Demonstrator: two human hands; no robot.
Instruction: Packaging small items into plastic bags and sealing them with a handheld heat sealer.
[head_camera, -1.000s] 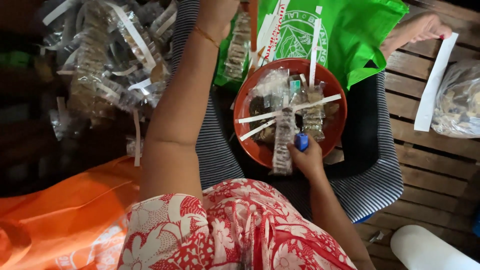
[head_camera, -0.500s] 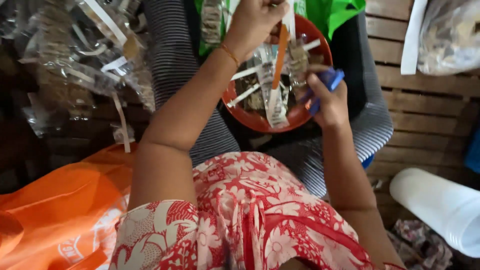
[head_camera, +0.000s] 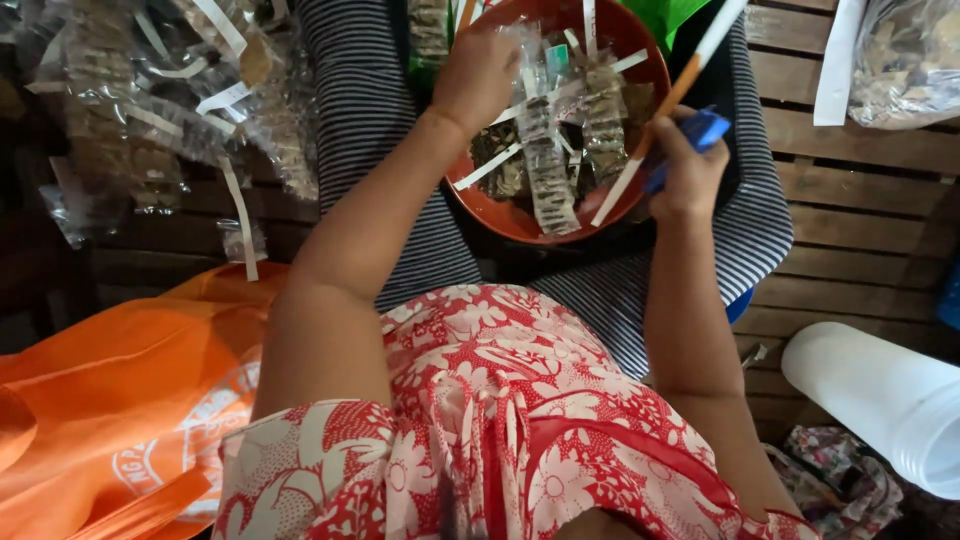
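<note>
The left hand (head_camera: 478, 75) grips a clear packet (head_camera: 535, 150) over the red bowl (head_camera: 500, 210). Just beside it, the right hand (head_camera: 685, 170) clasps a blue tool (head_camera: 705, 130) and a paper strip (head_camera: 655, 125).

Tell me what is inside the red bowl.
The red bowl holds several clear packets of dried brown bits, with white paper strips among them. The left hand covers the bowl's upper left part, so what lies beneath it, and the bottom under the packets, cannot be seen.
</note>
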